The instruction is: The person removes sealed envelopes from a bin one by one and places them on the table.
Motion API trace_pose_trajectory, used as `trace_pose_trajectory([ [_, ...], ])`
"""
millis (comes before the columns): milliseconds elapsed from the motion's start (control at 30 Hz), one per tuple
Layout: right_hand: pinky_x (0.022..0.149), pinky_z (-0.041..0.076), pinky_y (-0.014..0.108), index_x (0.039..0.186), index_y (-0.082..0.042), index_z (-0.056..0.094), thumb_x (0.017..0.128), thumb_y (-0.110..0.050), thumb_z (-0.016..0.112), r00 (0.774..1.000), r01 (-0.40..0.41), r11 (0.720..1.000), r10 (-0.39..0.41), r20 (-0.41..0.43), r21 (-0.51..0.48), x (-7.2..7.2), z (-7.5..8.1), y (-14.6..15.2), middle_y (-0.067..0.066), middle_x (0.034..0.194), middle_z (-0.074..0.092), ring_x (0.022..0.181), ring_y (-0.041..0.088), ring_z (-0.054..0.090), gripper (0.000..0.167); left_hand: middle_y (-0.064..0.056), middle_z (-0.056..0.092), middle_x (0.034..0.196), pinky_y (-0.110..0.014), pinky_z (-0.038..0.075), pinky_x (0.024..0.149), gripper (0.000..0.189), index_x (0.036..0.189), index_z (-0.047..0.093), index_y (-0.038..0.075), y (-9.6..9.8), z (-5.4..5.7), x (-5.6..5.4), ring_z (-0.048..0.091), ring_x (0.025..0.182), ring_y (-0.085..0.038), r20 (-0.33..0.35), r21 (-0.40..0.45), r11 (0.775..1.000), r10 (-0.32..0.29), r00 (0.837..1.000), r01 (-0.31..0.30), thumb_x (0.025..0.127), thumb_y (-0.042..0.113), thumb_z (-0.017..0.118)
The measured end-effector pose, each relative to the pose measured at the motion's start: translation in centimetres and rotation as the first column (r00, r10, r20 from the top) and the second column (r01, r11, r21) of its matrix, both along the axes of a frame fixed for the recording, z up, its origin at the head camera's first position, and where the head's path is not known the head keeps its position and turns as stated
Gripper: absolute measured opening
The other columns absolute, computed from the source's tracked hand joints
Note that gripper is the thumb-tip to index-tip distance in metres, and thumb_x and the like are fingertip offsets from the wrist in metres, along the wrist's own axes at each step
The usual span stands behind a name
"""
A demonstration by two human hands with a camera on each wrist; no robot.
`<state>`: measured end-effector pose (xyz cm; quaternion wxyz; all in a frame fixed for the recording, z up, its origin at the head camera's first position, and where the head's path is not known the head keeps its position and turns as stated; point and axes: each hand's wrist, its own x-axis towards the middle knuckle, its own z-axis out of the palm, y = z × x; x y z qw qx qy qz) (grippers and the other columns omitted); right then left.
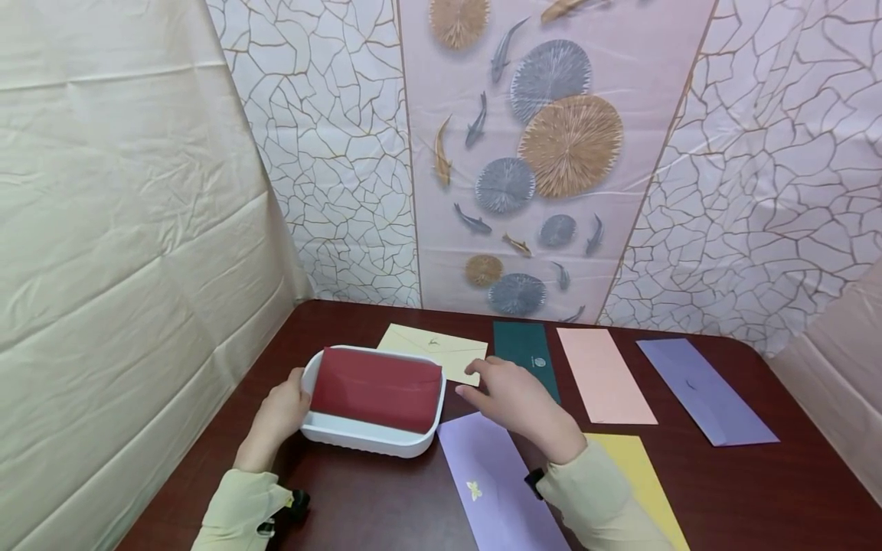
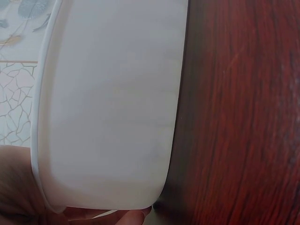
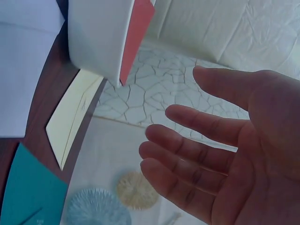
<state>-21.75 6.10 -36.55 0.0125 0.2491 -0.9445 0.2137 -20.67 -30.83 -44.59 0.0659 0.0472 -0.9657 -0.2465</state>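
Observation:
A white plastic basin (image 1: 372, 444) stands on the table with a red envelope (image 1: 379, 386) lying in it, tilted against the far rim. My left hand (image 1: 281, 409) holds the basin's left end; in the left wrist view the thumb is over the rim and fingertips (image 2: 131, 218) show below the wall. To the right of the basin, my right hand (image 1: 513, 398) hovers with nothing in it. Its fingers (image 3: 187, 150) are spread and relaxed in the right wrist view. Under and beyond it lie a cream envelope (image 1: 434, 348) and a dark green envelope (image 1: 520, 340).
A lilac envelope (image 1: 489, 474) with a gold butterfly lies right of the basin, near the right forearm. A yellow envelope (image 1: 641, 474) is partly hidden by the sleeve. Farther right lie a pink envelope (image 1: 606, 375) and a purple envelope (image 1: 706, 390). Patterned cloth hangs behind the table.

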Motion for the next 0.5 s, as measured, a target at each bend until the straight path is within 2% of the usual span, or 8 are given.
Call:
trace_pose_trajectory([
  [200,0.084,0.053,0.043,0.118,-0.006,0.069,0.096,-0.030,0.069,0.999,-0.042,0.999,0.042,-0.004,-0.004,-1.3,0.0,-2.1,0.010,0.108,0.068,0.097,0.024,0.067,0.033,-0.038,0.062,0.114,-0.061,0.051,0.082,0.045,0.136,0.041,-0.013,0.1,0.0,-0.2,0.064,0.101,-0.051,0.005,0.000,1.000,-0.003,1.000,0.003,0.096,0.004,0.049],
  [500,0.084,0.054,0.044,0.126,-0.004,0.067,0.097,-0.030,0.067,0.999,-0.045,0.998,0.046,-0.007,0.031,-3.4,-1.4,-5.1,0.014,0.117,0.066,0.098,0.026,0.067,0.038,-0.039,0.060,0.117,-0.061,0.050,0.084,0.046,0.138,0.039,-0.014,0.0,0.0,-0.1,0.063,0.103,-0.051,0.029,0.006,1.000,-0.004,1.000,0.004,0.096,0.005,0.048],
])
